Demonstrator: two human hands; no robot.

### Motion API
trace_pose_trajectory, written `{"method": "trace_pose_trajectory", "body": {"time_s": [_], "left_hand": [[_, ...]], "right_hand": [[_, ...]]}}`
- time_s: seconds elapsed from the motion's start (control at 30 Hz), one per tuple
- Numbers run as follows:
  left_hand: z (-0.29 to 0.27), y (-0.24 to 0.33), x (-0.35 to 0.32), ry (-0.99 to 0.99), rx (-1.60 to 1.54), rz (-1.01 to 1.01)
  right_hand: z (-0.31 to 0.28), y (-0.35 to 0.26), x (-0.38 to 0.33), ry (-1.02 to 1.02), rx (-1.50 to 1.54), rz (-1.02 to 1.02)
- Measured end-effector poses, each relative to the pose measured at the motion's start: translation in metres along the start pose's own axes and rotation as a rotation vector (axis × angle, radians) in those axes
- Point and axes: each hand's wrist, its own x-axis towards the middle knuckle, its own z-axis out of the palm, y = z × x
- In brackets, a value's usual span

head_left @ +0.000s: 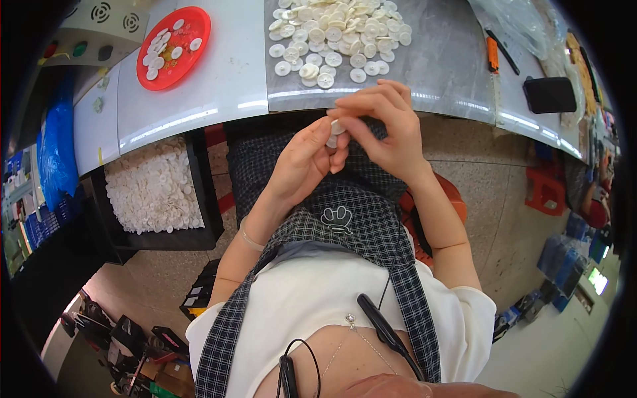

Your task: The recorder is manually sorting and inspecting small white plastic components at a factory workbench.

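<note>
My left hand (306, 159) and my right hand (385, 126) meet above my lap, just in front of the table edge. Together they pinch a small white round disc (336, 128) between the fingertips. A heap of the same white discs (338, 36) lies on a grey mat (438, 66) on the table right behind my hands. My checked apron (345, 225) fills the view below the hands.
A red round plate (192, 26) with several white discs sits at the back left. A black bin (209, 219) full of white discs stands on the left beside my knee. An orange cutter (492, 54), a black pouch (549, 94) and clear plastic bags (517, 20) lie at the right.
</note>
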Motion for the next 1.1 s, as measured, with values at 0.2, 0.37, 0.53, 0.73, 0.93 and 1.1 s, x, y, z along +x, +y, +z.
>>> {"method": "trace_pose_trajectory", "body": {"time_s": [0.2, 0.37, 0.53, 0.73, 0.93, 1.1], "left_hand": [[0.000, 0.001, -0.005, 0.048, -0.051, 0.005], [0.003, 0.004, -0.007, 0.047, -0.050, 0.040], [0.004, 0.005, -0.009, 0.063, 0.022, 0.066], [0.009, 0.006, -0.008, 0.099, 0.052, 0.074], [0.009, 0.006, -0.007, 0.075, 0.091, 0.028], [0.002, 0.003, -0.007, -0.025, 0.102, 0.021]], "right_hand": [[0.022, 0.021, 0.012, 0.125, -0.209, 0.021], [0.035, 0.026, 0.017, 0.153, -0.348, 0.017], [0.032, 0.028, 0.017, 0.196, -0.295, -0.003], [0.006, 0.006, 0.004, 0.118, 0.298, 0.231], [-0.010, -0.009, -0.006, -0.083, 0.169, 0.040], [-0.007, 0.010, -0.004, -0.001, 0.365, 0.136]]}}
